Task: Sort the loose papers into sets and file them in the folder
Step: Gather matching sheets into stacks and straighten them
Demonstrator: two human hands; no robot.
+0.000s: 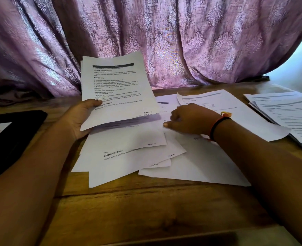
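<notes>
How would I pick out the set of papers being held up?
Look below the purple curtain, at the wooden table. The left hand holds a sheaf of papers tilted up. Unlike the loose sheets lying flat, it stands raised, its top page headed by a black bar.

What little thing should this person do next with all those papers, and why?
Probably the right hand should lift one of the loose sheets it rests on and check it against the stack gripped in the left hand: they lie overlapped and unsorted on the table.
</notes>
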